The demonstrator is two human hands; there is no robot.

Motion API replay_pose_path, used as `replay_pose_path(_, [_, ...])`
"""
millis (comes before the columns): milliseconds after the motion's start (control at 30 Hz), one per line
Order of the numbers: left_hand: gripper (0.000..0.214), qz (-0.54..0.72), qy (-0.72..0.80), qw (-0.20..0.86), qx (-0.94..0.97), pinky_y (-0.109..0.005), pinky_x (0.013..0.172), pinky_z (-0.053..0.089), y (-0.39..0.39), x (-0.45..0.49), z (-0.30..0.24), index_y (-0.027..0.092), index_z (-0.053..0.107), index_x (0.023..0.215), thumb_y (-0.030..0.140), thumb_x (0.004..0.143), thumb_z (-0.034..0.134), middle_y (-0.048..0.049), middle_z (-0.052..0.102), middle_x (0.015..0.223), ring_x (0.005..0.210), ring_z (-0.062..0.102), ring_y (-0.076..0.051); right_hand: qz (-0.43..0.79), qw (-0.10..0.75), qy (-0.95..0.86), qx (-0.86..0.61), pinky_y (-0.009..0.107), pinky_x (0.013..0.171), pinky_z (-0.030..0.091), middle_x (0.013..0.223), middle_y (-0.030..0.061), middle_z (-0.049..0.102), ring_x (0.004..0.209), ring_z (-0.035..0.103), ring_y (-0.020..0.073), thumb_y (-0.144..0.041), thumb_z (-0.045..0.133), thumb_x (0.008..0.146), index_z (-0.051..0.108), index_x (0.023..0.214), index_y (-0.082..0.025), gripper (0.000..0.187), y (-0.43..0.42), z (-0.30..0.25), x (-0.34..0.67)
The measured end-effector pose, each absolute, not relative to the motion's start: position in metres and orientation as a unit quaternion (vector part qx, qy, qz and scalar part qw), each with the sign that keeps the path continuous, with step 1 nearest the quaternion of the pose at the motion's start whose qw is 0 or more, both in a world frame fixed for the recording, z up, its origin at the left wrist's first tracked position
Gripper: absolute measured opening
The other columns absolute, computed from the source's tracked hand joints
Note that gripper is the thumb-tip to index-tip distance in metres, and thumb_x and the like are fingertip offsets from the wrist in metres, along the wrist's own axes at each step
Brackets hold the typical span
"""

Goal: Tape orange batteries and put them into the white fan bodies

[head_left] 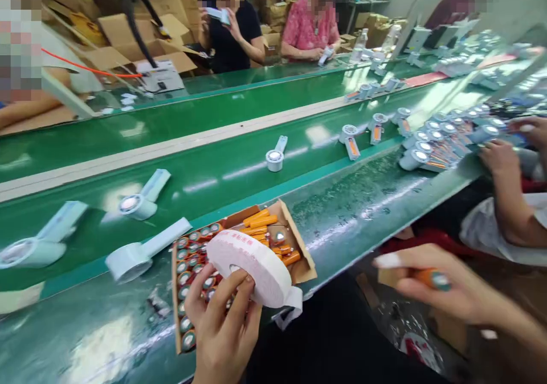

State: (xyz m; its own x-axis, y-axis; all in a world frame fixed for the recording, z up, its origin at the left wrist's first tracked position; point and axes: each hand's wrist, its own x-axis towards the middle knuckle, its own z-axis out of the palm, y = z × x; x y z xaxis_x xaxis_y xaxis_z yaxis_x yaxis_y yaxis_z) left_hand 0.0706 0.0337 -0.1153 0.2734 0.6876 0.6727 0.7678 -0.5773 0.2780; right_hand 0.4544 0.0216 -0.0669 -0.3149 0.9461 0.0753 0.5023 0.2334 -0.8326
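Observation:
My left hand [226,327] is closed on a roll of white double-sided tape [260,267], its fingers at the core. A loose tape end [294,307] hangs from the roll's right side. Below it stands a cardboard box [305,261] of orange batteries [262,221], some upright with their ends showing, others lying flat; the roll and hand hide part of them. To the right, my right hand [453,290] is blurred and closed around an orange battery [427,280] with a green end. A small white piece [388,260] sits at one fingertip.
A green conveyor belt [205,187] carries several pale blue handheld fan bodies [143,199]. Another such body [128,261] lies left of the box. More are clustered [427,144] at right, beside a co-worker's hands [504,156]. Two people stand across the belt, each holding a pale part.

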Motion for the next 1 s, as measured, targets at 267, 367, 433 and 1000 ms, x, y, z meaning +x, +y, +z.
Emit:
replay_pose_path(267, [0.046,-0.396,-0.499,0.038,-0.770,-0.067,0.110,0.045,0.033,0.083,-0.106,0.030,0.063,0.124,0.011,0.084,0.074,-0.0074,0.069,0.114,0.132,0.055,-0.036,0.576,0.291,-0.668,-0.370,0.026,0.053,0.029,0.056,-0.0055,0.041,0.053,0.036,0.0097,-0.047,0.072,0.090,0.060,0.064,-0.019,0.040,0.018,-0.124,0.327])
replay_pose_path(367, [0.051,-0.388,-0.566,0.018,-0.727,-0.066,0.113,0.043,0.023,0.067,-0.105,0.028,0.057,0.134,0.013,0.088,0.072,-0.0107,0.062,0.124,0.139,0.050,-0.036,0.625,0.253,-0.612,-0.413,0.024,0.054,0.034,0.066,-0.0063,0.051,0.057,0.043,0.0102,-0.045,0.081,0.084,0.069,0.097,-0.022,0.029,0.021,-0.128,0.343])
replay_pose_path(433, [0.053,-0.370,-0.573,0.020,-0.731,-0.067,0.113,0.042,0.018,0.062,-0.107,0.028,0.054,0.137,0.013,0.089,0.070,-0.0116,0.061,0.126,0.140,0.047,-0.036,0.651,0.287,-0.545,-0.445,0.023,0.058,0.041,0.079,-0.0046,0.059,0.063,0.049,0.0112,-0.048,0.080,0.086,0.060,0.125,-0.025,0.049,0.021,-0.130,0.358])
replay_pose_path(1000, [0.060,-0.195,-0.431,0.086,-0.877,-0.043,0.106,0.044,0.007,0.093,-0.109,0.026,0.056,0.146,0.005,0.091,0.064,-0.0051,0.073,0.127,0.116,0.059,-0.026,0.491,0.475,-0.558,-0.472,0.050,0.116,0.049,0.150,0.0025,0.060,0.134,0.060,0.0290,-0.034,0.059,0.103,0.054,0.150,-0.038,0.047,0.015,-0.101,0.348])
